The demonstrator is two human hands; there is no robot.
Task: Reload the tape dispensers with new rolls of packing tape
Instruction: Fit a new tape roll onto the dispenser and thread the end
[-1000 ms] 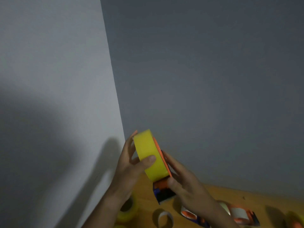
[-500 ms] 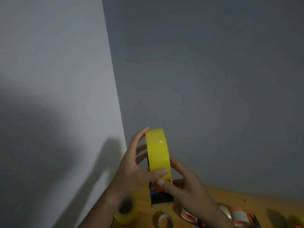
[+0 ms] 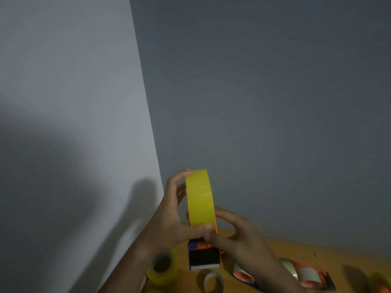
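Note:
A yellow roll of packing tape (image 3: 200,197) stands edge-on in an orange and blue tape dispenser (image 3: 204,258), both raised above the wooden table (image 3: 292,253). My left hand (image 3: 169,220) grips the roll, fingers on its far left face and thumb across its lower rim. My right hand (image 3: 237,235) holds the dispenser from the right, its thumb meeting my left thumb below the roll. The dispenser's black front and toothed cutter face me.
On the table lie a second yellow roll (image 3: 161,268), a spent cardboard core (image 3: 212,281) and another orange dispenser (image 3: 306,275) holding a clear roll. Grey walls meet in a corner right behind the hands.
The roll and dispenser have turned from tilted left to edge-on and upright. My left fingers moved up onto the roll's top, and my right thumb shifted in under the roll.

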